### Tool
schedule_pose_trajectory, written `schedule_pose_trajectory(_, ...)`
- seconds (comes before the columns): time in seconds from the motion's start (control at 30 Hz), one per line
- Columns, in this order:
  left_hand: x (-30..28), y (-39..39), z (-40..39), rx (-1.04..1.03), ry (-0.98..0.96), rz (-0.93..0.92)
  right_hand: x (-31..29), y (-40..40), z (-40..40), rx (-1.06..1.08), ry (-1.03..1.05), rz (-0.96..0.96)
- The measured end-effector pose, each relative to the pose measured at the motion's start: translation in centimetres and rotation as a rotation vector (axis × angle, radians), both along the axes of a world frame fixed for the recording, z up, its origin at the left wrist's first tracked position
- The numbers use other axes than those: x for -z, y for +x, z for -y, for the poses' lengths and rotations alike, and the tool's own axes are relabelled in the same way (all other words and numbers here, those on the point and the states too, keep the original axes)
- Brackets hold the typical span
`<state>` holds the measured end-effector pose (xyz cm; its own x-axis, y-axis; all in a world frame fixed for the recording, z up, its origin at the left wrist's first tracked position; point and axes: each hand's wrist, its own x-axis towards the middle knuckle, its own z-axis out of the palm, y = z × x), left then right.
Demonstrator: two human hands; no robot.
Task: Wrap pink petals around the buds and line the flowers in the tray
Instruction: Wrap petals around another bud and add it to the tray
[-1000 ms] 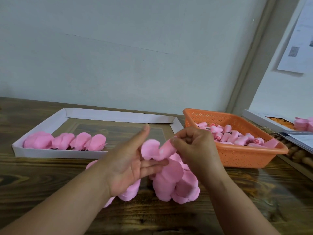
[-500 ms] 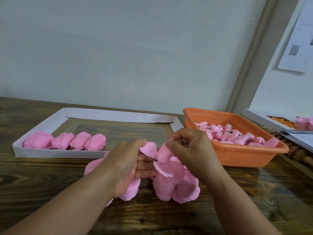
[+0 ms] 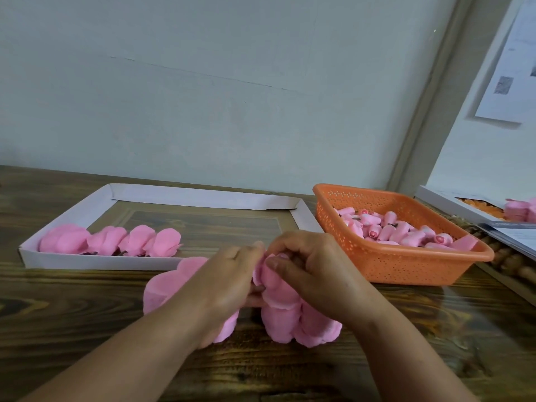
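Both hands meet above a pile of loose pink petals [image 3: 285,323] on the wooden table. My left hand [image 3: 229,281] curls round a pink petal [image 3: 271,275] that is folded about a bud; the bud itself is hidden. My right hand [image 3: 311,264] pinches the top of that same petal with thumb and fingers. The white cardboard tray [image 3: 72,214] lies behind at the left, and several finished pink flowers [image 3: 111,240] stand in a row along its near edge.
An orange perforated basket [image 3: 406,264] full of pink buds [image 3: 388,229] stands at the right. A white box with orange and pink pieces [image 3: 470,204] and papers sit at the far right edge. A pale wall rises close behind the table.
My left hand has closed from flat and open to curled round the petal. Both hands have come together and the petal is now folded tighter between them.
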<state>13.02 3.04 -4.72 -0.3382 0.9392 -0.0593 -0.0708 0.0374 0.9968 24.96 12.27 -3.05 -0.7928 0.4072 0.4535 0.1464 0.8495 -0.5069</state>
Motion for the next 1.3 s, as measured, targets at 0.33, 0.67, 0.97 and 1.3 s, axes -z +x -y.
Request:
schedule_pose_trajectory(0.33, -0.5, 0.4, 0.8, 0.064, 0.038, -0.192, -0.6, 0.1, 0.6, 0.07, 0.041, -0.034)
schedule_pose_trajectory(0.67, -1.2, 0.4, 1.0, 0.078, 0.092, -0.126, -1.2, 0.5, 0.6, 0.015, -0.056, -0.056)
schedule_pose_trajectory(0.97, -1.2, -0.2, 0.5, 0.048, 0.018, 0.122, -1.5, 0.7, 0.2, 0.022, -0.385, -0.239)
schedule_pose_trajectory(1.3, -1.0, -0.3, 0.5, 0.031, 0.026, 0.089, -1.5, 0.7, 0.4, -0.01, -0.385, -0.185)
